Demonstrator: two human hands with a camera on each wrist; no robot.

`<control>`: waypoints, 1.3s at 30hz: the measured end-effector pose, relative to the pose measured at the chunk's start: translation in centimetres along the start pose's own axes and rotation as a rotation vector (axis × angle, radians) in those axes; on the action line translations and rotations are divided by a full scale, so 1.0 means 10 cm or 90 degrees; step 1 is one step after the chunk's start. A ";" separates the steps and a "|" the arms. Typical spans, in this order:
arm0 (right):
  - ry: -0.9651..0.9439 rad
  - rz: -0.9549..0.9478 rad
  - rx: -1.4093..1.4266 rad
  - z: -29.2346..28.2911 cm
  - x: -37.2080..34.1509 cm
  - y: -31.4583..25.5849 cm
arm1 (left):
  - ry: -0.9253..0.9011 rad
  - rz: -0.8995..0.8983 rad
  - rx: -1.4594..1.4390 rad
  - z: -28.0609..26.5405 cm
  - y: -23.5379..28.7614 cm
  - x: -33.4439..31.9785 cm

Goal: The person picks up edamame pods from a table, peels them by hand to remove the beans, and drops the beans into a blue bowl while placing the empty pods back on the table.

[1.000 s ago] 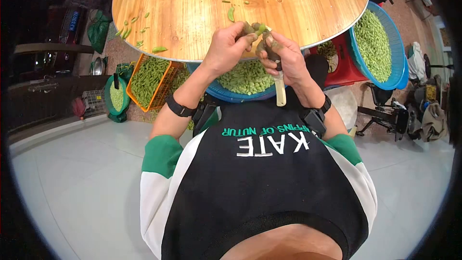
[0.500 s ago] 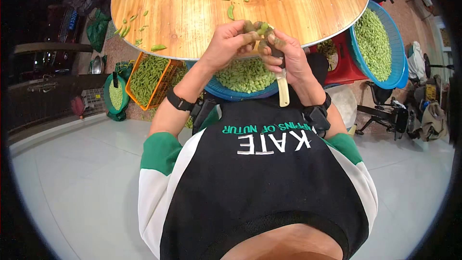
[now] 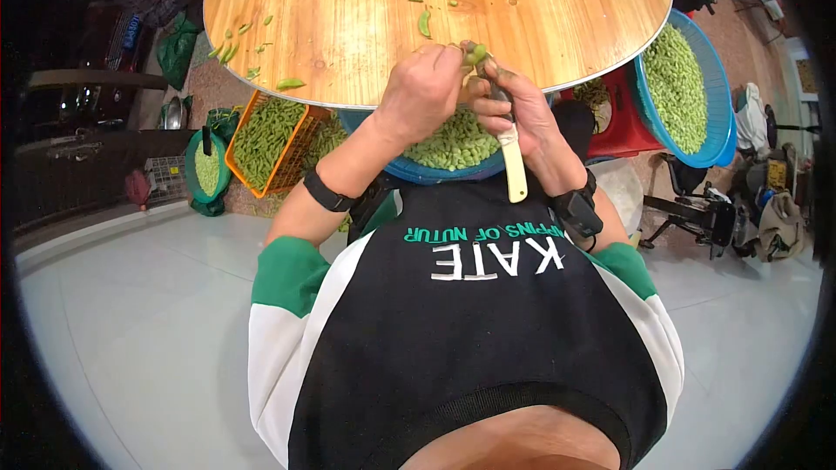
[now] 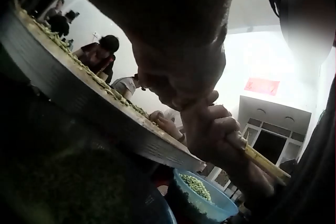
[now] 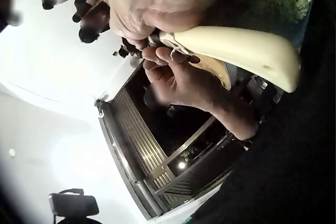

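Note:
My right hand (image 3: 522, 109) grips a cream-handled knife (image 3: 514, 170), its handle pointing back toward my body. A dark wrapped section runs up under the fingers, which hide the blade. A green soybean pod (image 3: 475, 54) sits at the fingertips where the two hands meet, by the table's near edge. My left hand (image 3: 424, 91) pinches this pod with curled fingers, the back of the hand turned up. Close below both hands is a blue basin (image 3: 416, 174) of shelled green beans. In the right wrist view the knife handle (image 5: 244, 50) sticks out below the palm.
Loose pods (image 3: 424, 24) lie scattered on the round wooden table (image 3: 348, 26). An orange crate (image 3: 300, 139) of pods and a green basin (image 3: 193, 157) stand at left. Another blue basin (image 3: 723, 91) of beans and a red stool (image 3: 629, 117) are at right. Other people sit around the table.
My left hand has turned over at the wrist, so its back now faces up, and its fingers have closed in beside the right hand. The knife handle has tilted slightly to the right.

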State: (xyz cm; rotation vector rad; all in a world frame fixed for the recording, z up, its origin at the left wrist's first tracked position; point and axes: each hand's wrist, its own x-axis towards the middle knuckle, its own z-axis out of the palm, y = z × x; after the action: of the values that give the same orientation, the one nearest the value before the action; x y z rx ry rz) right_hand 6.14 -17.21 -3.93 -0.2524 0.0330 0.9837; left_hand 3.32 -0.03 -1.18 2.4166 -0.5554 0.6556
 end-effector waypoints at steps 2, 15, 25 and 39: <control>0.012 -0.007 -0.010 0.01 0.00 0.02 | -0.021 0.120 0.086 -0.04 -0.01 0.01; 0.260 -0.477 -0.884 0.15 0.03 0.11 | -0.049 -0.329 -0.199 -0.04 0.22 0.01; 0.159 -0.651 -1.211 0.01 0.03 0.08 | -0.114 -0.228 -0.109 -0.31 0.39 -0.27; -0.130 -0.371 -1.191 -0.03 -0.18 0.09 | -0.044 -0.072 0.148 -0.40 -1.05 0.34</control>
State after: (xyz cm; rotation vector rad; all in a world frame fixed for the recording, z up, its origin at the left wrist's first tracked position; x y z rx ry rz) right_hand 4.40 -18.31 -4.17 -1.7411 -1.1330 0.1643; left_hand 10.14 9.54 -0.74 2.6752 -0.3841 0.6192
